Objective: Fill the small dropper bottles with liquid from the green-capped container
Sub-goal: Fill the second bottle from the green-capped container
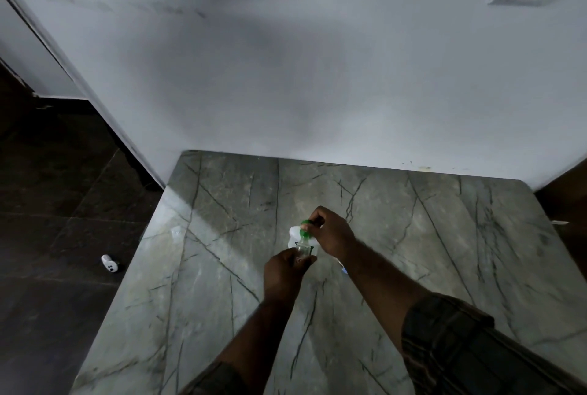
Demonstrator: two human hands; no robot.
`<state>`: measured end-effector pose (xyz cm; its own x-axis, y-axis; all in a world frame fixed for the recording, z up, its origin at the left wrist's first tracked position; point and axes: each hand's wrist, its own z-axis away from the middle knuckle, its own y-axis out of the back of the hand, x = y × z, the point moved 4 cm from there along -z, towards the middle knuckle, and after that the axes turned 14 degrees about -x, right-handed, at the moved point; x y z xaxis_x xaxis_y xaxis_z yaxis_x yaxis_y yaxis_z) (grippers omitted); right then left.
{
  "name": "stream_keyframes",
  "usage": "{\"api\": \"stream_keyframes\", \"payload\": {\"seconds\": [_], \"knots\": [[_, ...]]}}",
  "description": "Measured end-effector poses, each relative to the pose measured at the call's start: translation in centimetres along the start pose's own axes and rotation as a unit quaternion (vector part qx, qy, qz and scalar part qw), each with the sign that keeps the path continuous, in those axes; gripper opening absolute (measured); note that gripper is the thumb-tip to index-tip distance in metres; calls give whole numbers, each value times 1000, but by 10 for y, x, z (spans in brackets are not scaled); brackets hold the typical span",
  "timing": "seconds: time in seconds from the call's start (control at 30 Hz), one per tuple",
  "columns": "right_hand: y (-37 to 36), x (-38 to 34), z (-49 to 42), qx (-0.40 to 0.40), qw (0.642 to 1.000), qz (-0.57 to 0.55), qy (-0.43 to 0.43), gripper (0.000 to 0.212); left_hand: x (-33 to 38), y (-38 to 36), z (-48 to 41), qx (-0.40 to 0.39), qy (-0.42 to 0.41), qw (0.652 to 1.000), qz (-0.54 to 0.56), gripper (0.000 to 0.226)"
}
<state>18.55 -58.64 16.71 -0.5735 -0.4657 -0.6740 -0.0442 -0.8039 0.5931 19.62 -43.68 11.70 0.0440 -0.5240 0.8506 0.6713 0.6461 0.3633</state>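
Green-capped container (294, 233) sits near the middle of the marble table (222, 204), right hand (332, 232) gripping its cap; left hand (282, 274) clasps a small dropper bottle (301, 248) against it.

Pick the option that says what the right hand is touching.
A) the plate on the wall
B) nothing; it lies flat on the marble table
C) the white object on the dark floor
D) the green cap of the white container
D: the right hand has its fingers curled on the green cap of the white container, while the left hand holds a small clear bottle just below it.
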Motion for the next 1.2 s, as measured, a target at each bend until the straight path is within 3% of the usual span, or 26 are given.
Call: {"api": "stream_keyframes", "payload": {"seconds": [1.2], "knots": [[6, -6, -3, -14, 1000, 20, -7, 19, 7, 0, -4, -5, 9, 999, -39, 11]]}}
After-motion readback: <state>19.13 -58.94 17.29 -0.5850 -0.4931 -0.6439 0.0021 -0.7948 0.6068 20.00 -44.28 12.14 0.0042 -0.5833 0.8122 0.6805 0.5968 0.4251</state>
